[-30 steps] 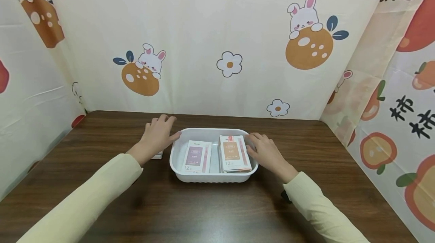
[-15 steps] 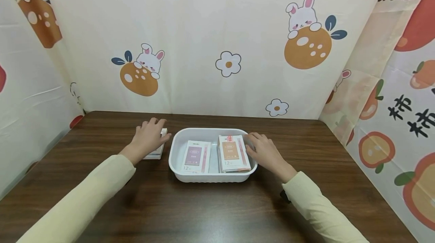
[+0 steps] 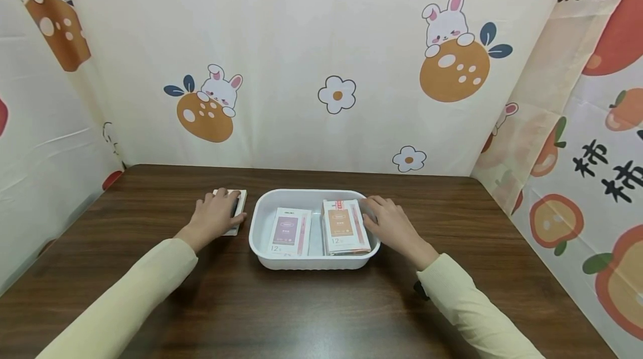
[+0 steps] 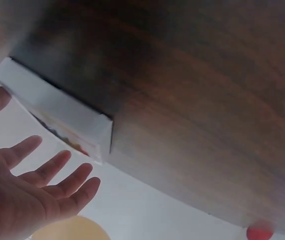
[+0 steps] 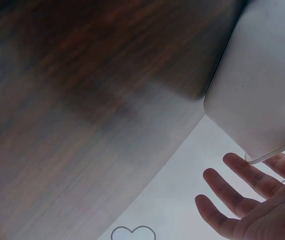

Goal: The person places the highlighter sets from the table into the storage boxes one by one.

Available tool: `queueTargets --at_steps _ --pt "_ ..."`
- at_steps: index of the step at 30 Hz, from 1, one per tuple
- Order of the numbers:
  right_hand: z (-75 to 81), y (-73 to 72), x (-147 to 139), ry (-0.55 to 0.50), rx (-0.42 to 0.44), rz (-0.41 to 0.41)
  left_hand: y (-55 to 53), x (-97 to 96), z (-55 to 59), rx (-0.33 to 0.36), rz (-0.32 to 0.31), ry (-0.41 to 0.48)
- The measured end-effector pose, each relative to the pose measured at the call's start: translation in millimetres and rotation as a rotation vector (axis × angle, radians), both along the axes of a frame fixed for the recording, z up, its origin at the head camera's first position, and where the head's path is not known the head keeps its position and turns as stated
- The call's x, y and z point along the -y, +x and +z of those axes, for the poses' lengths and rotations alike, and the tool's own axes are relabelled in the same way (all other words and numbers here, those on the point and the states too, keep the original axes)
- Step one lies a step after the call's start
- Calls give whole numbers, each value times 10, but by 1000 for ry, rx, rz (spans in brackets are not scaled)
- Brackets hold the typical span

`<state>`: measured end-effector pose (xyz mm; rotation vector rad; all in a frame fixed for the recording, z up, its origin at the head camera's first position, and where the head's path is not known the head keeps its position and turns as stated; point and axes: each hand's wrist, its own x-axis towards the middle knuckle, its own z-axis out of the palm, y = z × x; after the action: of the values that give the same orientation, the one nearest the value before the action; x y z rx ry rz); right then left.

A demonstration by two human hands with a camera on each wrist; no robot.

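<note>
Over a flat white box (image 3: 242, 201) left of the basin, my left hand (image 3: 211, 218) reaches with fingers spread. In the left wrist view its fingers are loosely extended below the box (image 4: 57, 100), thumb tip right at one end. Much of the box is hidden by the hand in the head view. My right hand (image 3: 396, 228) rests at the right rim of a white plastic basin (image 3: 315, 263), its fingers relaxed along the edge. Inside the basin lie a white box with a purple label (image 3: 288, 231) and a stack of packs topped by an orange label (image 3: 345, 228).
A dark wooden table (image 3: 281, 314) carries everything. Behind it hangs a cream cloth (image 3: 286, 29) printed with rabbits, fruit and flowers. More printed cloth (image 3: 557, 180) closes in the right side, and a pale sheet (image 3: 50, 180) the left.
My left hand has moved left from beside the basin's rim and lowered over the white box. My right hand and the basin have stayed put.
</note>
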<state>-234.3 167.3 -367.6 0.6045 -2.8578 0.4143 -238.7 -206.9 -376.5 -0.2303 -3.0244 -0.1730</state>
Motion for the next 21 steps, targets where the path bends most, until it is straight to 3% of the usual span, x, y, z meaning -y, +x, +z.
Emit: queueTargets --at_steps 9,21 --pt "-4 2 -3 1 -5 2 -25 58 -73 31 29 13" --pt "-9 -4 -4 -3 -18 5 -24 68 -72 67 43 22"
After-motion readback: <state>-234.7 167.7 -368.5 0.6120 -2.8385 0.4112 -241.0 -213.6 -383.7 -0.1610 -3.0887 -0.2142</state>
